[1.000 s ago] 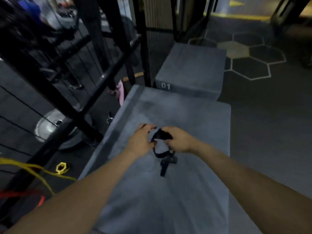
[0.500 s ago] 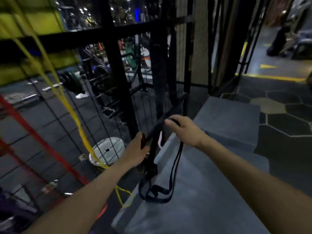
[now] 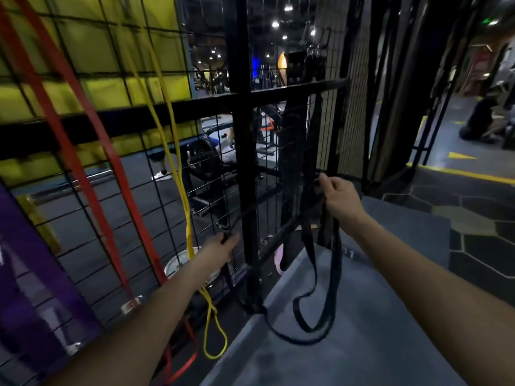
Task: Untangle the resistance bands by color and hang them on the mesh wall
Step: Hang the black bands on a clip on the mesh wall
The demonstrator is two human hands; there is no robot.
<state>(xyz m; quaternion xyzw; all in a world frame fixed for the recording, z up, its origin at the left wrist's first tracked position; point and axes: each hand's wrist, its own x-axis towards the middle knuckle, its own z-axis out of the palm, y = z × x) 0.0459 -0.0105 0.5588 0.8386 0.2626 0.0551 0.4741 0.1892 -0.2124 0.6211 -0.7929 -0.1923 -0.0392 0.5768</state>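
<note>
A black resistance band (image 3: 323, 310) hangs in long loops down onto the grey padded box (image 3: 362, 344). My right hand (image 3: 338, 197) grips its upper part close to the black mesh wall (image 3: 211, 196). My left hand (image 3: 223, 247) pinches another stretch of the same band lower and to the left, right at the mesh. On the mesh hang a yellow band (image 3: 178, 162), a red band (image 3: 75, 140) and a purple band (image 3: 30, 274). Another black band (image 3: 292, 151) hangs behind the thick black post (image 3: 242, 135).
A second grey box (image 3: 404, 227) marked 01 stands beyond the first. A weight plate (image 3: 178, 266) lies on the floor behind the mesh. Dark floor with hexagon lines (image 3: 479, 218) spreads to the right. A person's legs (image 3: 482, 115) show far right.
The black band has gone from a bunch on the box up to the mesh, and both hands have risen with it. My right hand has moved higher and the view has tilted up.
</note>
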